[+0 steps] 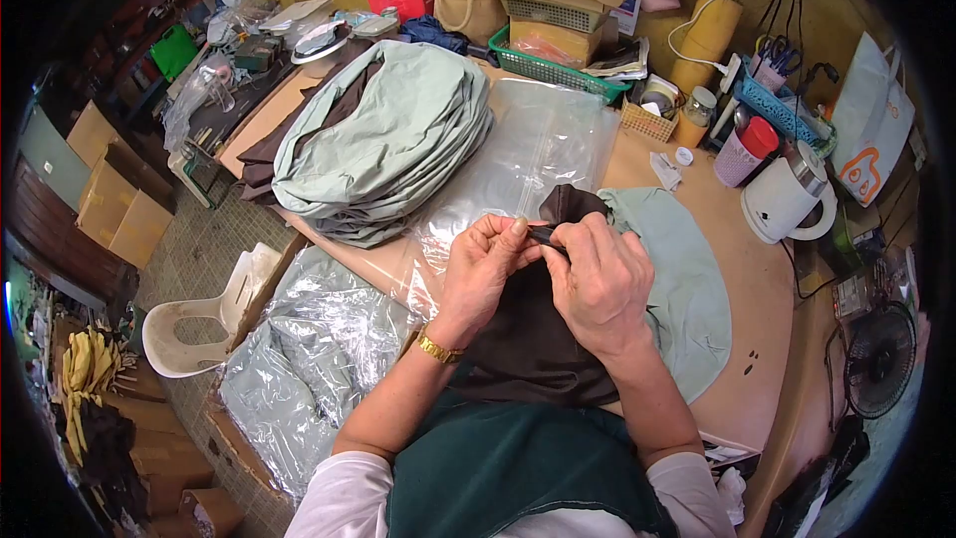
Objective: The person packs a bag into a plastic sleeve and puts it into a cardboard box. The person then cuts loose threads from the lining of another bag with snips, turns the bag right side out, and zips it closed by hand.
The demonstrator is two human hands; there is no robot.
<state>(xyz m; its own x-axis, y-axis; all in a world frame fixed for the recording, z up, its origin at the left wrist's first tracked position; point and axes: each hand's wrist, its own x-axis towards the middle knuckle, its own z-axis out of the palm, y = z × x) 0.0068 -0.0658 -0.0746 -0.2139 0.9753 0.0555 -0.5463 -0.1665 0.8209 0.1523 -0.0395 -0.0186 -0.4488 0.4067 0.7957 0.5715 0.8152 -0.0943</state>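
Note:
Dark brown cloth (533,344) hangs over the table's near edge into my lap, and a bunched part of it stands up behind my fingers. My left hand (480,267) pinches a dark edge of this cloth between thumb and fingers. Close beside it, my right hand (605,284) is closed on the same edge, its fingers curled. A small dark piece shows between the two hands; whether it is only folded cloth I cannot tell. Under and right of the cloth lies a pale green fabric piece (687,289). Clear plastic bags (558,134) lie flat beyond my hands.
A big pile of pale green fabric (388,144) sits left on the table (762,309). Plastic-wrapped fabric (309,369) fills a carton at lower left, near a white plastic chair (239,304). A white kettle (787,194), pink cup (737,159) and black fan (881,364) stand right.

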